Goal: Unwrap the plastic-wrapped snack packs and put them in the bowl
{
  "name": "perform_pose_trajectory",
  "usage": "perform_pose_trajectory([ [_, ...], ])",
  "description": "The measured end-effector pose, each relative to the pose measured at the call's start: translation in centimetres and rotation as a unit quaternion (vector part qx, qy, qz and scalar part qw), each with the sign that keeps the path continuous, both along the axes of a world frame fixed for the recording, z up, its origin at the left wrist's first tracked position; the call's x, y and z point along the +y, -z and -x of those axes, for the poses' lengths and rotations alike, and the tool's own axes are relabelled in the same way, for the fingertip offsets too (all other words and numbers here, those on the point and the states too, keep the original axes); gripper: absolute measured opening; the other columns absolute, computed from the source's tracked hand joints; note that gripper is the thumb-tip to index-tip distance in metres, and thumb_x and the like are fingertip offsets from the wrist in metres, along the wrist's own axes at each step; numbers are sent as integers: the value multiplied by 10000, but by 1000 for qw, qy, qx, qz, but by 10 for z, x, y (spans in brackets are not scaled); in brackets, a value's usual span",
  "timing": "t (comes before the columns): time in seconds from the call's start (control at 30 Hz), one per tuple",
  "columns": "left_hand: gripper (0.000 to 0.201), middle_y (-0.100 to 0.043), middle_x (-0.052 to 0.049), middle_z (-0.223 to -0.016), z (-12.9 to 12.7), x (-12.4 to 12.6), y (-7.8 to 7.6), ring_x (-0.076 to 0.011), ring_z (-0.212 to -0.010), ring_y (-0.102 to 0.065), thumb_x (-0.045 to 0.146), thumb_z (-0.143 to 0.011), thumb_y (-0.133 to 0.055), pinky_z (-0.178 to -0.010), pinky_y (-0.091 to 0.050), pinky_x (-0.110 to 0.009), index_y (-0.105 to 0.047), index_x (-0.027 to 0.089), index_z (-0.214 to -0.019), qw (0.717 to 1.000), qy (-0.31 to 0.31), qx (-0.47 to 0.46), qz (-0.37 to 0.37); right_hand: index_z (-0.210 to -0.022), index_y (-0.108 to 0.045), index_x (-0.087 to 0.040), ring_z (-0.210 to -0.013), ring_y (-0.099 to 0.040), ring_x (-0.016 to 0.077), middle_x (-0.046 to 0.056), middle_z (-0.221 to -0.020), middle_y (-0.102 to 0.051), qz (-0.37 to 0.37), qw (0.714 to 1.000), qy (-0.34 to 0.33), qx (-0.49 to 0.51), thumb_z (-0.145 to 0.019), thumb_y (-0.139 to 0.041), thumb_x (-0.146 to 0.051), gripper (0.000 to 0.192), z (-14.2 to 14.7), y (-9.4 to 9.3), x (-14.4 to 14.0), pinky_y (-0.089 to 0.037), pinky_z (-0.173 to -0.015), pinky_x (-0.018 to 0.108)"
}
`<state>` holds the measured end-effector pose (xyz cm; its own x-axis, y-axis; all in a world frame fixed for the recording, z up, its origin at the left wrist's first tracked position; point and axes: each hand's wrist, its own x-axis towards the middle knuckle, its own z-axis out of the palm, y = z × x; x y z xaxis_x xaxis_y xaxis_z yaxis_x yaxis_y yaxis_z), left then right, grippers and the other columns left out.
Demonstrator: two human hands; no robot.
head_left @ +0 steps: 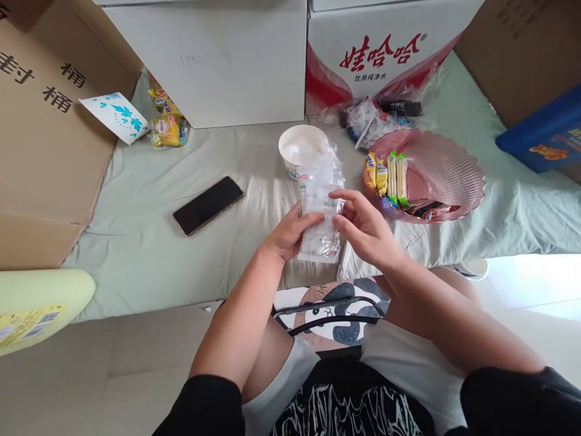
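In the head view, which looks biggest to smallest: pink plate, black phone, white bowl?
1. Ribbed pink glass plate.
2. Black smartphone.
3. Round white paper bowl, partly hidden by the clear plastic packet; phone and bowl look close.
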<state>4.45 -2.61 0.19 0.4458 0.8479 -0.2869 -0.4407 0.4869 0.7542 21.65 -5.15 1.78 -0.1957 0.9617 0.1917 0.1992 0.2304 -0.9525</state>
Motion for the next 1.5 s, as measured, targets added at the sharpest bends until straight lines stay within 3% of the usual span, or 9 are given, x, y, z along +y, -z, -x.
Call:
perform_pose_trajectory([
  [0.1, 498, -790, -86, -1056, 1, 4, -3, -276, -939, -768, 400, -713, -824, -709, -606, -339, -701, 184, -1145, 998, -55, 25, 0, -1389, -531, -301, -1223, -634, 273, 120, -1361, -607, -102, 993, -13, -60, -937, -675, -410, 486, -12, 7, -8, -592, -945, 419],
  [0.17, 513, -791, -104, -1085, 2, 7, -4, -295, -948, -769, 467, -730, -788, -660, -602, -342, -707, 178, -1146, 996, -76, 39, 0, -1394, -526, -316, -1360, -562, 321, 136, -1458, -544, -157, 980, -32, -119, -897, -737, -428, 551, -18, 12, -12, -573, -1049, 496],
  [0.4, 557, -791, -124, -1043, -7, 5, 2, -315, -1009, -763, 507, -689, -811, -732, -622, -360, -706, 153, -1106, 996, -71, 49, 8, -1287, -576, -311, -1153, -656, 264, 90, -1240, -607, -214, 963, 2, -163, -877, -679, -186, 440, -19, 21, -7, -630, -940, 451],
  [0.63, 510, -770, -53, -878, -14, 2, 7, -262, -838, -778, 445, -665, -866, -740, -623, -364, -675, 159, -1041, 995, -87, 39, 15, -1208, -604, -293, -966, -673, 224, 61, -1127, -625, -175, 968, 67, -168, -813, -622, -115, 434, -16, 21, -7, -632, -814, 403],
  [0.77, 491, -755, -50, -794, -10, 2, 5, -213, -712, -735, 490, -676, -842, -632, -566, -305, -695, 147, -995, 994, -91, 51, 19, -1226, -615, -312, -1034, -667, 238, 65, -1132, -600, -204, 965, 18, -162, -831, -621, -133, 433, -17, 21, -9, -638, -872, 425],
  [0.93, 437, -716, -37, -702, 0, 3, -2, -178, -604, -673, 510, -725, -793, -568, -516, -286, -729, 149, -964, 997, -59, 39, 43, -1354, -585, -367, -1170, -642, 268, 84, -1218, -586, -252, 951, -7, -181, -809, -542, -40, 637, -20, 23, -7, -609, -978, 492],
  [1.13, 369, -730, -65, -742, -1, -1, 0, -235, -717, -731, 506, -797, -740, -638, -580, -337, -736, 154, -909, 997, 14, 22, 79, -1345, -655, -417, -1383, -524, 344, 83, -1482, -497, -246, 947, -53, -200, -833, -698, -179, 566, -21, 31, -3, -538, -1079, 606],
  [1.33, 435, -785, -109, -885, -9, -2, 7, -260, -847, -766, 510, -754, -809, -674, -588, -313, -742, 149, -988, 999, 15, -1, 50, -1300, -677, -405, -1214, -612, 280, 70, -1413, -554, -283, 941, -45, -183, -867, -627, -121, 520, -19, 33, -3, -572, -1030, 547],
  [1.5, 460, -793, -102, -916, -12, -5, 2, -290, -957, -776, 468, -718, -846, -782, -603, -347, -727, 157, -1036, 1000, 11, -4, 19, -1252, -704, -390, -1246, -601, 308, 74, -1341, -593, -237, 953, -18, -186, -810, -613, -84, 545, -17, 32, -5, -592, -975, 529],
])
